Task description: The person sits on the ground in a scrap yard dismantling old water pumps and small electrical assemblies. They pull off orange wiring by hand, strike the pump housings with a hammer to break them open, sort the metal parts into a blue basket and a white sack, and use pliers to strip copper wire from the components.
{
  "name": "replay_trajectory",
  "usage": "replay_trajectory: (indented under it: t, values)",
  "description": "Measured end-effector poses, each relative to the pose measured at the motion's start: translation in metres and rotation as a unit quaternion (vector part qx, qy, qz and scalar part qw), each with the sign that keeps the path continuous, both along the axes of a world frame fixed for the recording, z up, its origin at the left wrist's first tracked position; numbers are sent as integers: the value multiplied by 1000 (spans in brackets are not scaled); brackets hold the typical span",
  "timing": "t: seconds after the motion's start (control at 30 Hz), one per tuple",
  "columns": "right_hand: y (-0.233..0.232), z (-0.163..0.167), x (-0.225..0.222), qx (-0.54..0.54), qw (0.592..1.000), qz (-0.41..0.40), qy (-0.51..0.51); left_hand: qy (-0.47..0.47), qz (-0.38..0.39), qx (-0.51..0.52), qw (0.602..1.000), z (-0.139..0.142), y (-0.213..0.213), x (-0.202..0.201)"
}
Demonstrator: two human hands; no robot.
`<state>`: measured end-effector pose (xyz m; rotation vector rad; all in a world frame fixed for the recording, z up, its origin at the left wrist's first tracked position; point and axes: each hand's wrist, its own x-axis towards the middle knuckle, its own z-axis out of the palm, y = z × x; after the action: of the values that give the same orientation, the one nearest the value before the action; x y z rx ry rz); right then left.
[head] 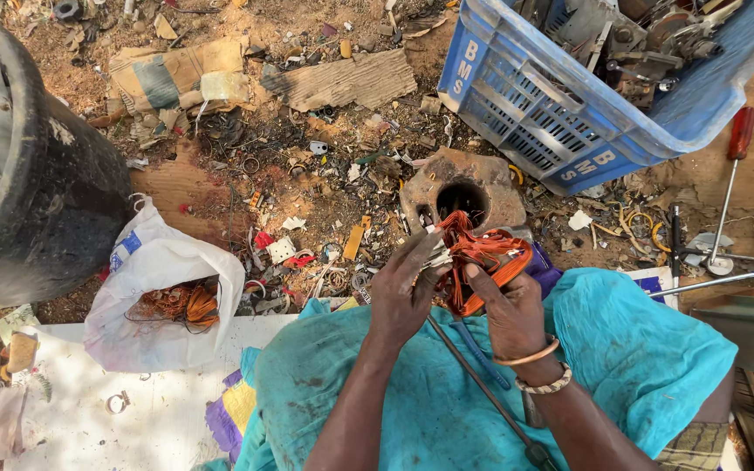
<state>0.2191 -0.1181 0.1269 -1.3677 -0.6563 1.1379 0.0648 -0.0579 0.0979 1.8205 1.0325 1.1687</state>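
The tangled bundle of orange copper winding wire (482,262) sits between your two hands, held up over your lap just in front of the rusty round motor housing with a dark centre hole (462,194). Its loops run roughly from upper left to lower right, so the long way of the bundle slants across from your left fingertips toward your right palm. Your left hand (403,296) meets the bundle at its upper left end: the fingers are drawn together there, pinching a small pale piece against the wire. Your right hand (510,310) cups the lower right side, thumb pressed on top of the loops and fingers curled beneath, so it carries most of the weight. Both hands touch the wire; the right has the fuller hold, the left the finer one.

Below your wrists a thin dark metal rod (482,384) slants across the teal cloth (639,349) on your lap. Well to your left, a white plastic bag (159,270) lies open on the ground with more coppery wire inside. Beyond the housing stands a blue plastic crate (551,131) of metal parts, and a red-handled screwdriver (733,183) lies to its right.
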Motion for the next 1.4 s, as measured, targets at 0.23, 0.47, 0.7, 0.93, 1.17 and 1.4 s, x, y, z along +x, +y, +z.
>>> replay_trajectory:
  t: [0.23,0.47,0.7,0.93,1.17,1.4]
  values:
    - [2,-5,50,1,986,-50,161,-419,107,-208,877,-13,45,-54]
    - [-13,-18,58,-45,957,-16,286,-590,-41,-324,738,-10,46,-56]
    - [-22,-17,51,-81,957,9,280,-546,50,-319,773,-16,59,-64]
    - [-34,-27,51,-106,955,24,277,-513,115,-317,789,-37,63,-65]
    - [-67,-33,47,-129,955,41,262,-568,395,-215,689,12,68,-101]
    - [-90,-17,42,-155,943,54,288,-560,208,100,795,165,68,-4]
